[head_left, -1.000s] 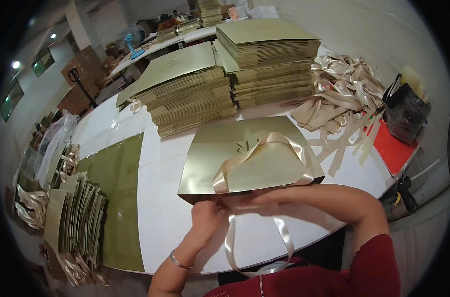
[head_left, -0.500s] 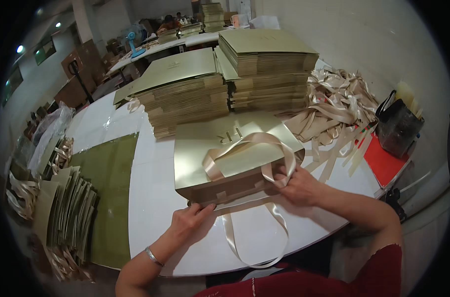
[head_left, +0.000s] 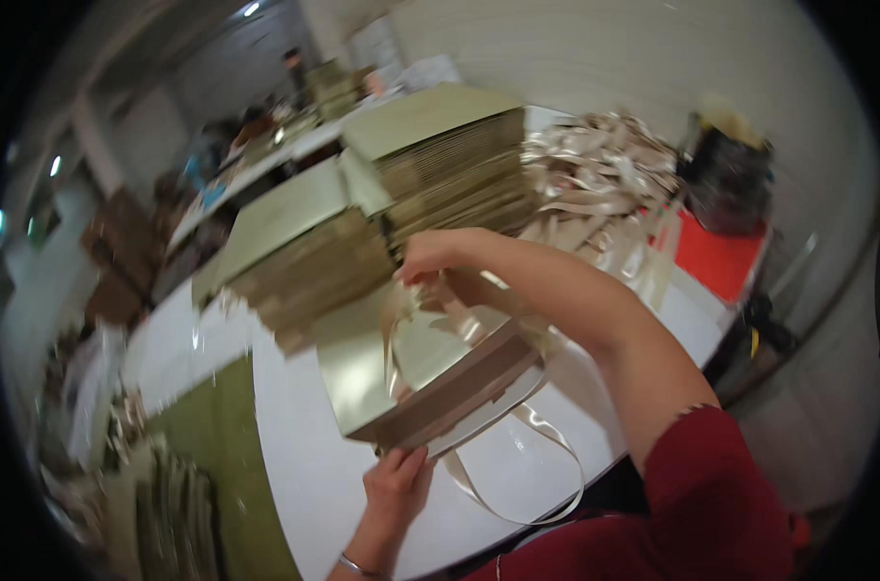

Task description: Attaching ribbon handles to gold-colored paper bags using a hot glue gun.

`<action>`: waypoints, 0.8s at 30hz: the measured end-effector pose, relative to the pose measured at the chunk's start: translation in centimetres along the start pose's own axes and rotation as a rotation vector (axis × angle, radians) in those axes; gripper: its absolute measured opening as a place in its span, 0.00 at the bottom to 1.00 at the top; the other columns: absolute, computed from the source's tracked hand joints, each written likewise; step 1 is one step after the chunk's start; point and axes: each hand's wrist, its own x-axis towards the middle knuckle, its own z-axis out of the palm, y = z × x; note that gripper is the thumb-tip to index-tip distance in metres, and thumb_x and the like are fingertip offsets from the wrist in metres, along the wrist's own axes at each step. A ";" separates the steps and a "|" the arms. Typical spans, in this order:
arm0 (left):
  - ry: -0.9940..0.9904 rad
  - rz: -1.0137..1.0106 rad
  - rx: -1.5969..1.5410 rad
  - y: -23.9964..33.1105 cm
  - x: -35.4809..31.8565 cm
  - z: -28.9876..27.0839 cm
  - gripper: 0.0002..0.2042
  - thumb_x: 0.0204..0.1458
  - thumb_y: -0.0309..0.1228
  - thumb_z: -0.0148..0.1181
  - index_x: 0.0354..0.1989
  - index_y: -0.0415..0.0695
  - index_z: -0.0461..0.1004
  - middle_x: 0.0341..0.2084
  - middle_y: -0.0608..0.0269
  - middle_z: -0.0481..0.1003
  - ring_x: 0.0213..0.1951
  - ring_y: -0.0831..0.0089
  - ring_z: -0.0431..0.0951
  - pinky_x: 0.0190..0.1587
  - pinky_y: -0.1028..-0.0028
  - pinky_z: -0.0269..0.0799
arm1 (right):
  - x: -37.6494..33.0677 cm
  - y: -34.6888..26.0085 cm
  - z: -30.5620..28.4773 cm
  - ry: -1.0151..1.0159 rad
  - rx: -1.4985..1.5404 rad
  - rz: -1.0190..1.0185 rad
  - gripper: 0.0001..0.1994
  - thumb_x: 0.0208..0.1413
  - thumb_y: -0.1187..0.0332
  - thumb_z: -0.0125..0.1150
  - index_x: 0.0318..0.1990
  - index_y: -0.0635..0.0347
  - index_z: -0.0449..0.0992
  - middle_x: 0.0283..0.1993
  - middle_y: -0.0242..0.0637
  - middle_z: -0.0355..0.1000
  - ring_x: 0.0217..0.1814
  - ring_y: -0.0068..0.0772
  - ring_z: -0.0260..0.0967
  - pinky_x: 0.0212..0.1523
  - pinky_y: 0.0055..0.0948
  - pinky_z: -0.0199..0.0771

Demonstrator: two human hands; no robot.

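Observation:
A gold paper bag (head_left: 348, 373) lies on the white table, its mouth toward me. At the near left corner of that mouth, my left hand (head_left: 398, 482) is closed on the rim. My right hand (head_left: 434, 255) reaches over the bag toward its far side, fingers closed on the cream satin ribbon handle (head_left: 391, 339), which stands up from the bag's top face. Part of the handle is hidden behind the fingers and smeared by motion. A second ribbon handle (head_left: 535, 420) loops out on the table at the near side.
Tall stacks of flat gold bags (head_left: 440, 121) stand behind the bag. A heap of loose ribbons (head_left: 605, 165) lies at the far right, by a red sheet (head_left: 716, 257) and a dark container (head_left: 735, 184). More bags (head_left: 169, 513) stand on the left beside a green sheet (head_left: 208, 416).
My right hand has moved from the bag's near right corner up and left over the bag, raising the ribbon handle. My left hand stays at the rim. The whole view has shifted and tilted.

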 end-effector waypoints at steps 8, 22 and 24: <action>0.069 -0.052 -0.042 0.3 0.0 0.4 0.08 0.41 0.25 0.68 0.32 0.43 0.79 0.24 0.60 0.76 0.22 0.63 0.78 0.25 0.71 0.75 | -6.8 0.5 -3.6 0.987 -0.391 -0.550 0.12 0.53 0.60 0.54 0.36 0.56 0.80 0.39 0.40 0.77 0.39 0.42 0.75 0.40 0.34 0.76; 0.026 0.049 0.232 1.4 1.1 0.9 0.05 0.42 0.22 0.63 0.29 0.41 0.75 0.18 0.60 0.69 0.19 0.63 0.74 0.18 0.69 0.69 | -22.4 6.0 20.1 0.486 -0.070 -0.376 0.07 0.52 0.64 0.59 0.30 0.58 0.74 0.31 0.37 0.68 0.38 0.41 0.70 0.37 0.36 0.72; 0.023 0.067 0.238 1.5 1.0 1.4 0.04 0.43 0.22 0.63 0.28 0.41 0.74 0.18 0.60 0.68 0.18 0.62 0.73 0.18 0.68 0.68 | -22.4 5.6 20.1 0.511 -0.080 -0.370 0.07 0.51 0.66 0.59 0.28 0.59 0.72 0.30 0.37 0.67 0.36 0.41 0.70 0.36 0.36 0.72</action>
